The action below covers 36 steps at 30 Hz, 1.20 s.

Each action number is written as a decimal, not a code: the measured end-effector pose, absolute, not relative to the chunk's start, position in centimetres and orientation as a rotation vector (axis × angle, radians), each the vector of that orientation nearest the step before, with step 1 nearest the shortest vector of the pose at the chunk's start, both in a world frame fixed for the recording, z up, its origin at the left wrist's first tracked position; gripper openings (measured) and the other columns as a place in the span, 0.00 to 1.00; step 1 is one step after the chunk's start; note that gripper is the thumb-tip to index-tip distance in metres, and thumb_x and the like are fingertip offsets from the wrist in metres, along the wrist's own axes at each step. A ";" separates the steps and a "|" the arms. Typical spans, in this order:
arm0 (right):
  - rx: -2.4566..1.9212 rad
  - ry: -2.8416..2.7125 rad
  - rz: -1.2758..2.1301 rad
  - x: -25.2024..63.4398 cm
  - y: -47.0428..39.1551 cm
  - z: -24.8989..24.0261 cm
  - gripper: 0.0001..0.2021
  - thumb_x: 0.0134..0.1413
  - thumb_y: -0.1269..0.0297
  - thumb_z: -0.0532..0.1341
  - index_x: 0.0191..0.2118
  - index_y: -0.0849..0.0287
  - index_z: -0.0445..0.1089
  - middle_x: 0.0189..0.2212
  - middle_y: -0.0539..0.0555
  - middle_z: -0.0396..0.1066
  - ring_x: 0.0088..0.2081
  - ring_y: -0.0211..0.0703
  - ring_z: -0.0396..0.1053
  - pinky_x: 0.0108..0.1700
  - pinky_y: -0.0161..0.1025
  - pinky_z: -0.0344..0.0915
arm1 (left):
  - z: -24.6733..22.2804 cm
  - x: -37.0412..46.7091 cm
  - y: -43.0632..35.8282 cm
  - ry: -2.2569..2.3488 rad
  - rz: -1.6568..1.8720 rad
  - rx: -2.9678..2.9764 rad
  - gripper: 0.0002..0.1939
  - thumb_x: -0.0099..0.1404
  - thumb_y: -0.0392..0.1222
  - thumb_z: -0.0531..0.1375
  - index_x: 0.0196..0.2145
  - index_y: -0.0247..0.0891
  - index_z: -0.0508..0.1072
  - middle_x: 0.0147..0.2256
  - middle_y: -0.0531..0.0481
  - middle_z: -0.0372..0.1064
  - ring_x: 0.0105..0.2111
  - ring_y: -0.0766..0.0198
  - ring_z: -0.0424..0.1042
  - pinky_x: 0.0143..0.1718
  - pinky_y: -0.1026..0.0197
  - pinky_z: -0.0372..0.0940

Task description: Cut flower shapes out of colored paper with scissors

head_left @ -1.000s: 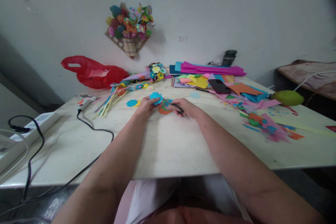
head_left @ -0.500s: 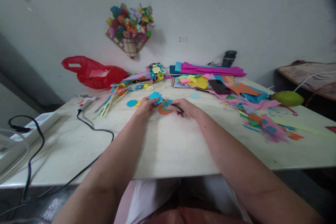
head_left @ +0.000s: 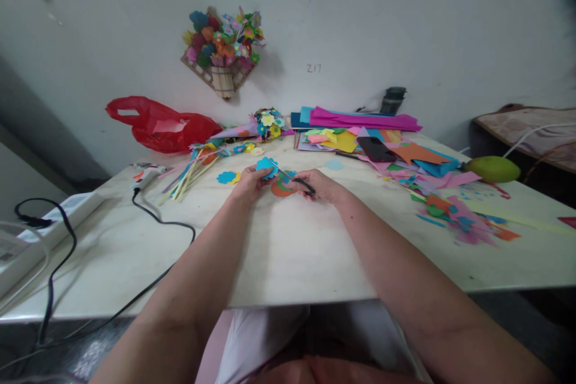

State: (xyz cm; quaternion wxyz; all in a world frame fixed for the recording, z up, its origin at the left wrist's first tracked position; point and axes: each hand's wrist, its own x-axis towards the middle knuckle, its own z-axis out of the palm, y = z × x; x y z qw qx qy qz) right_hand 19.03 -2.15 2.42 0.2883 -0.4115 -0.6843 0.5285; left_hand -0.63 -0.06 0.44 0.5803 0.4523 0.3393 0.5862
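Observation:
Between the fingers of my left hand (head_left: 250,183) is a blue paper flower (head_left: 266,167) with a scalloped edge. My right hand (head_left: 320,186) is closed around the dark handles of a pair of scissors (head_left: 306,186), whose blades reach the right side of that flower. Just beneath the scissors, an orange paper piece (head_left: 282,190) lies on the table, with green and blue pieces by it. Left of my left hand rest a blue flower cutout (head_left: 226,177) and a yellow one partly under it.
A glue gun (head_left: 146,177) with a black cord lies left, near a white power strip (head_left: 67,216). Behind are a red plastic bag (head_left: 171,132), paper strips (head_left: 186,175) and a paper bouquet (head_left: 269,125). Coloured sheets, a phone (head_left: 375,149), paper scraps (head_left: 468,219) and a green fruit-like object (head_left: 492,168) lie right.

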 end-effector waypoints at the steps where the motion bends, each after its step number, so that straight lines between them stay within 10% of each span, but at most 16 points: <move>1: -1.100 -1.828 1.411 19.0 -2.2 2.4 0.14 0.43 0.56 0.64 0.28 0.63 0.66 0.13 0.43 0.59 0.11 0.26 0.53 0.12 0.27 0.43 | 0.4 -0.6 -0.1 0.791 1.370 1.056 0.11 0.44 0.35 0.66 0.28 0.30 0.72 0.27 0.48 0.71 0.26 0.67 0.71 0.30 0.63 0.69; 36: -1.094 -1.806 1.390 18.9 -2.0 2.2 0.15 0.40 0.57 0.65 0.30 0.63 0.67 0.12 0.43 0.59 0.11 0.26 0.53 0.12 0.26 0.45 | 1.0 -0.5 -0.7 0.822 1.335 1.074 0.10 0.45 0.36 0.65 0.27 0.31 0.72 0.28 0.47 0.72 0.25 0.67 0.70 0.29 0.63 0.69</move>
